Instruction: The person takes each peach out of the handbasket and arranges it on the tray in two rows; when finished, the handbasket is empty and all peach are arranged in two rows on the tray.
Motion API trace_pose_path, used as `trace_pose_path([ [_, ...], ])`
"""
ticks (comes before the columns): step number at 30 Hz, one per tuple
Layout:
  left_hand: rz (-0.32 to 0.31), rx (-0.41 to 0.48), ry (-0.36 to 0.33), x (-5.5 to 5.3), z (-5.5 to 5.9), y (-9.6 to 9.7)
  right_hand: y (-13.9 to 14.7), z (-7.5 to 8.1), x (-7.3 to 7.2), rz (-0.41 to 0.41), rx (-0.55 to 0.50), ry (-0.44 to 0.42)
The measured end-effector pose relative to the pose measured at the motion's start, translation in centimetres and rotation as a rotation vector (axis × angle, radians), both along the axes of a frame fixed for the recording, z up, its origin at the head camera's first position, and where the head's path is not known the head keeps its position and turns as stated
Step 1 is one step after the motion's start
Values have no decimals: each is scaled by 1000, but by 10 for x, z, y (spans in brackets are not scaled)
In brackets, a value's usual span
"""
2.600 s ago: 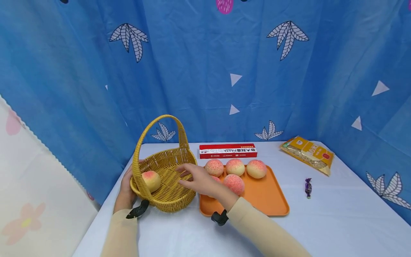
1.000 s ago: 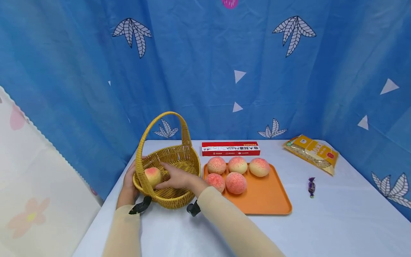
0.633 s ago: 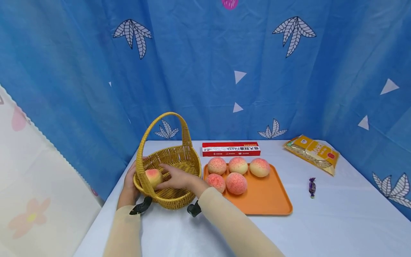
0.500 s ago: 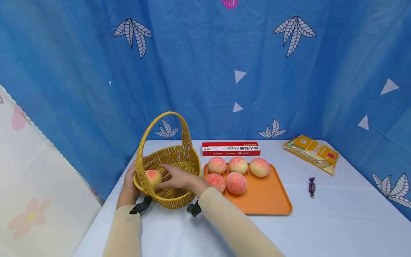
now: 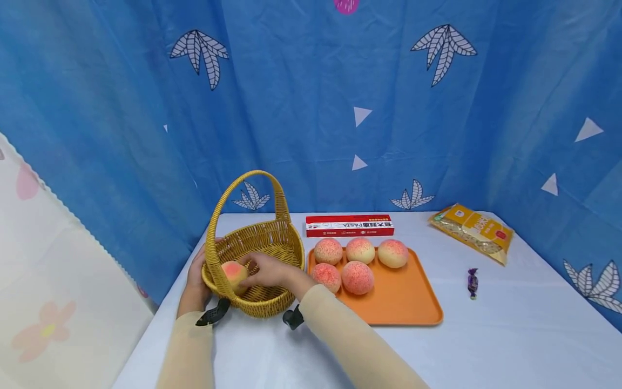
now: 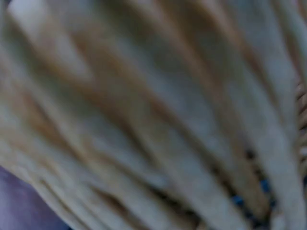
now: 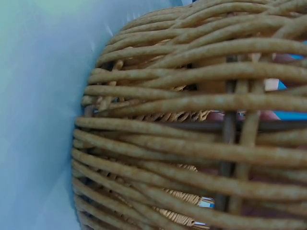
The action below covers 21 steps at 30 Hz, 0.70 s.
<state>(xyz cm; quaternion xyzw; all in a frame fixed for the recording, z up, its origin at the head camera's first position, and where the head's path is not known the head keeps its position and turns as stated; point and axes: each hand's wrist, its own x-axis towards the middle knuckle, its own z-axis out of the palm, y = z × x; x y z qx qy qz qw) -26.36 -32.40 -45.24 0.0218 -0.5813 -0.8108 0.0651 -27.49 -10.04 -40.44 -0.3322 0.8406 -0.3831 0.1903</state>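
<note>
A golden wicker basket (image 5: pixel 259 308) with a tall arched handle stands at the left of the table in the head view. One yellow peach (image 5: pixel 234 272) with a pink-red top lies inside, near its left wall. My left hand (image 5: pixel 196 275) holds the basket's left side from outside, its fingertips partly hidden behind the rim. Reaching in over the right rim, my right hand (image 5: pixel 267 271) pinches the peach's right side between bent fingers and thumb. Both wrist views are filled by basket weave; in the right one the basket wall (image 7: pixel 158 158) hides most of the hand.
Right of the basket, an orange tray (image 5: pixel 403 302) bears several peaches (image 5: pixel 358 277) on its left and back parts. Behind it lies a red pasta box (image 5: pixel 350 226). A yellow grain bag (image 5: pixel 471 233) and a purple wrapped candy (image 5: pixel 472 283) lie farther right.
The right hand moved left into the basket to the peach. Since half a second ago its fingers have bent more, and the peach has shifted slightly right and turned. The left hand stays on the basket.
</note>
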Motion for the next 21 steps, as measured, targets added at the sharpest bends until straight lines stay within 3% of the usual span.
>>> trace_pose_path([
  [7,-6,12,1,-2,-1,1,3,1,1,-51,-21,-26],
  [21,-1,19,23,-1,-4,0,4,0,2,-48,-11,2],
])
